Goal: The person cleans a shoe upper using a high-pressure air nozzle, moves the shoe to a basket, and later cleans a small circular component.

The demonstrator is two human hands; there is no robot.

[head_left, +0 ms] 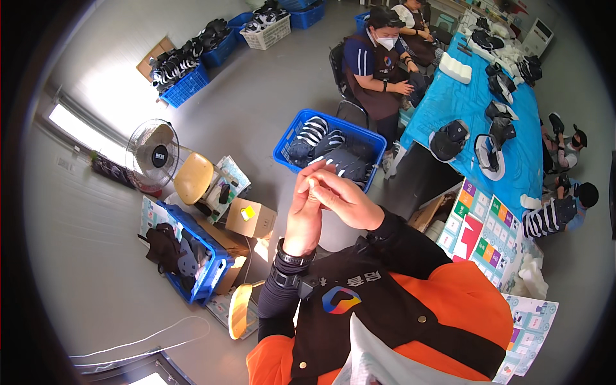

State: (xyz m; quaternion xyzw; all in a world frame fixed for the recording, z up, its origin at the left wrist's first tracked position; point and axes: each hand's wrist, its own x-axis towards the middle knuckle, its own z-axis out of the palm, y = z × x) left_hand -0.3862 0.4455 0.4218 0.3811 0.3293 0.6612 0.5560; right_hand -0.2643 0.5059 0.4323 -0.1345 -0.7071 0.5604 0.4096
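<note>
Before the blue basket [377,157], left hand [303,215] and right hand [351,200] meet at the fingers (anything pinched is hidden); the basket, near the chair [337,67], probably sits for easy reach.

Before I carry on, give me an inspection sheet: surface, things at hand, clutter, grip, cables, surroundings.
Surface: long table under a blue sheet, dark-and-white pieces spread along it.
Things at hand: blue crate just beyond the hands, holding striped dark pieces.
Clutter: cardboard box and yellow seat to the left.
Grip: left hand and right hand touch at the fingers; anything pinched between, cannot tell.
Cables: thin pale cord on the floor, lower left.
Surroundings: standing fan at left; seated co-worker beside the table.
</note>
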